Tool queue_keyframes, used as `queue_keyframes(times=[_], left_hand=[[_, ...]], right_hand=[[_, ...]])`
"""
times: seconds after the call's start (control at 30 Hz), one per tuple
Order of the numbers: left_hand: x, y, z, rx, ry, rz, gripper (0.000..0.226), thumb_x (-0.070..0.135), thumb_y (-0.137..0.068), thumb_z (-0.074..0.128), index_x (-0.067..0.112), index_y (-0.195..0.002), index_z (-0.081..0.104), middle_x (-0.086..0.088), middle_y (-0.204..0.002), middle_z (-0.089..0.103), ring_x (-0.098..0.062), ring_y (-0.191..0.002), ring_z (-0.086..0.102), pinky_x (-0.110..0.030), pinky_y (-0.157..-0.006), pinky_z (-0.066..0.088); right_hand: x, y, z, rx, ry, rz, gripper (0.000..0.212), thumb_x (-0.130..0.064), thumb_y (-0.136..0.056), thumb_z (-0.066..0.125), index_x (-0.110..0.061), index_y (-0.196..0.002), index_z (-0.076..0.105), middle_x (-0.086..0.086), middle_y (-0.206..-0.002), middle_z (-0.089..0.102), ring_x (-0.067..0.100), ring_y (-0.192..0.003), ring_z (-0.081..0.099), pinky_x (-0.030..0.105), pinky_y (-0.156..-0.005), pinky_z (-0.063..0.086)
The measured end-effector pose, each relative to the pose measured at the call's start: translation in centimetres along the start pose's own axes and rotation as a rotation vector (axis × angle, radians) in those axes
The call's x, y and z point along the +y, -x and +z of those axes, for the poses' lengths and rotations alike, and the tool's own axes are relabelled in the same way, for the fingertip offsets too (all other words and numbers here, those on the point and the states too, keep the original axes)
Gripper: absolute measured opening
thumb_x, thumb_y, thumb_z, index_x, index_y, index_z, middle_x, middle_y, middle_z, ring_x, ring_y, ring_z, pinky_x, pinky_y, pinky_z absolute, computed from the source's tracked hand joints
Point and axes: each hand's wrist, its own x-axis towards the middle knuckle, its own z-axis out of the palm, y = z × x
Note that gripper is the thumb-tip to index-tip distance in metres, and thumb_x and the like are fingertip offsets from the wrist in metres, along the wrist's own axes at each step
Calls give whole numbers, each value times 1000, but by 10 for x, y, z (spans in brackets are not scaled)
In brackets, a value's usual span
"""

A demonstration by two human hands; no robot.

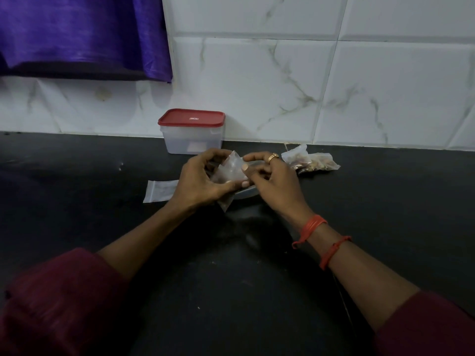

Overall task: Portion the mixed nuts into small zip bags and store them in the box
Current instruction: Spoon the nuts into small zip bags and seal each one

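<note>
Got one zip bag (231, 168) pinched between both hands: left hand (203, 181) curled round its side, right hand (273, 181) nipping the top edge. The red-lidded box (191, 132) sits closed behind, by the wall. Filled bags (311, 161) lie on the worktop (231, 278) to the right, an empty bag (159, 191) flat to the left.

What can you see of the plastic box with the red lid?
The box is rectangular: a translucent whitish plastic body under a red lid, closed, with rounded corners and a small centre mark. A pale patch shows low on its front. It stands upright on the dark counter against the tiled wall. The left hand and right hand, gripping a small zip bag in front, seem not to touch it.
</note>
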Motion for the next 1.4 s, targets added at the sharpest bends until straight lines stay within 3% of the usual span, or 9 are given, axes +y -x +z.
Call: queue_keyframes(times=[0.13,0.27,0.37,0.53,0.67,0.77,0.93,1.17,1.4], left_hand=[[4,-1,-2,-11,127,-35,60,42,-72,81,18,-124,64,7,-105,68,-11,-92,67,-25,-79,58],[5,-3,-2,-11,260,-79,21,25,-83,74,18,-103,75,2,-98,75,-18,-91,70,-36,-79,60],[3,-4,-3,-5,269,-84,13,20,-84,73,17,-97,75,-2,-96,76,-21,-89,70,-34,-78,59],[5,-5,-4,21,308,-70,8,12,-90,67,12,-97,72,-2,-93,73,-16,-79,68,-25,-71,58],[7,-6,-5,31,358,-84,11,12,-91,67,10,-101,70,1,-97,73,-13,-81,68,-24,-69,57],[12,-3,-5,-72,397,-125,33,23,-79,74,17,-110,66,4,-100,73,-9,-92,70,-23,-76,59],[9,0,-2,-255,269,-80,45,19,-72,83,11,-113,68,-3,-104,75,-15,-96,72,-24,-82,58],[2,-4,-5,-276,318,-182,28,6,-79,76,7,-107,70,-1,-98,77,-14,-93,74,-21,-78,57],[8,-2,-7,-254,350,-179,37,28,-71,77,7,-101,73,-4,-94,77,-16,-90,74,-22,-77,58]], right_hand=[[6,-4,-8,89,6,22,23,-10,-94,62,-22,-112,69,-3,-77,75,11,-76,70,20,-66,53],[9,-7,-15,79,21,34,24,-9,-94,61,-23,-110,71,-1,-81,75,16,-82,71,28,-77,56],[10,-9,-18,-1,-6,25,23,-15,-93,67,-26,-112,71,-5,-96,75,9,-88,71,28,-81,58],[16,-11,-26,-229,76,14,71,-42,-67,90,-28,-131,60,-7,-106,74,1,-93,71,21,-84,57],[19,-10,-22,-246,8,31,48,-27,-71,91,-26,-113,68,-7,-85,76,4,-82,73,26,-79,58],[15,-10,-22,-184,-82,-25,33,-20,-74,89,-30,-92,63,-5,-81,73,8,-77,72,25,-72,57],[10,-11,-28,-165,-263,-20,36,-6,-79,82,-21,-109,68,-6,-98,76,5,-93,73,17,-78,56],[15,-14,-27,-149,-271,-12,26,-16,-86,77,-12,-111,72,1,-103,77,11,-97,74,29,-89,59],[20,-15,-25,-119,-206,-51,26,-22,-83,79,-9,-106,76,3,-98,78,14,-94,75,34,-88,60]])
